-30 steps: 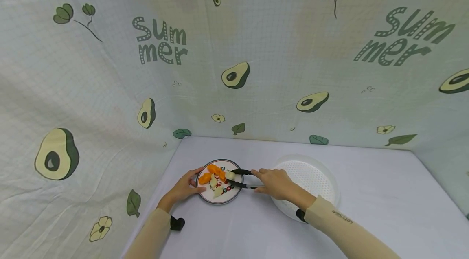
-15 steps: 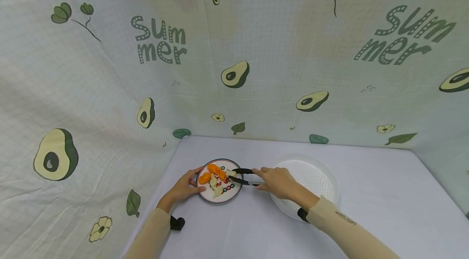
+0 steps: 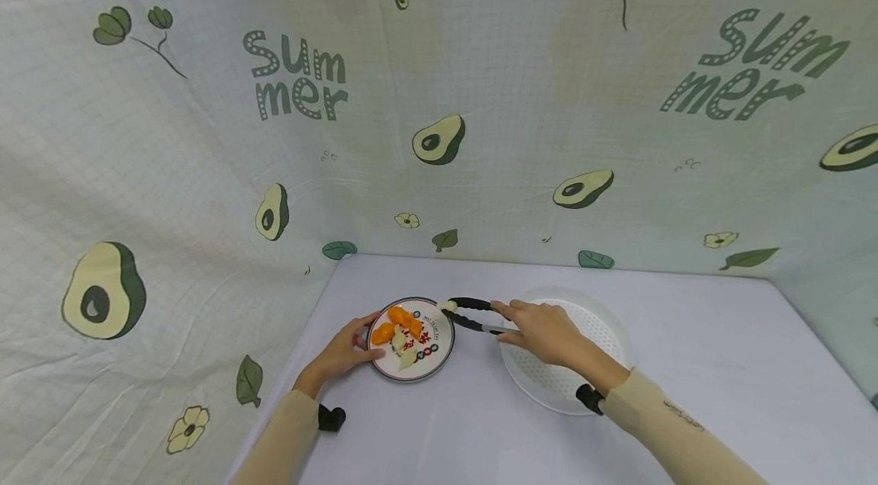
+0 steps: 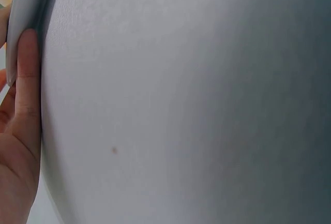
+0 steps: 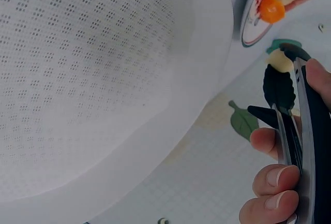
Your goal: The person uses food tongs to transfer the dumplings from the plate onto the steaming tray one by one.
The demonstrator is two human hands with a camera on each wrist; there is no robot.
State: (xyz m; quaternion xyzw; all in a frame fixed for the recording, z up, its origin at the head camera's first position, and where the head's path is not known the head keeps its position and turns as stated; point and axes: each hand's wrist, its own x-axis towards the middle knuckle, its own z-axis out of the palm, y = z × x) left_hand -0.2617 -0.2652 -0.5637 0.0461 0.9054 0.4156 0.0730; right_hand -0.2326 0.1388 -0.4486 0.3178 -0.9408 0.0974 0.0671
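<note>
As tongs [image 3: 472, 303] pinch pale food [image 5: 280, 61], shape unclear

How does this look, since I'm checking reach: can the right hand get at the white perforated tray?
Probably yes: the right hand appears above the white perforated tray with nothing visible between, though it holds tongs.

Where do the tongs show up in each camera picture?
Head: below centre, the tongs run from the right hand toward the plate.
Left wrist: not in it.
Right wrist: lower right, in the right hand.
Shared landmark: the plate, top left for left wrist, top right for right wrist.
</note>
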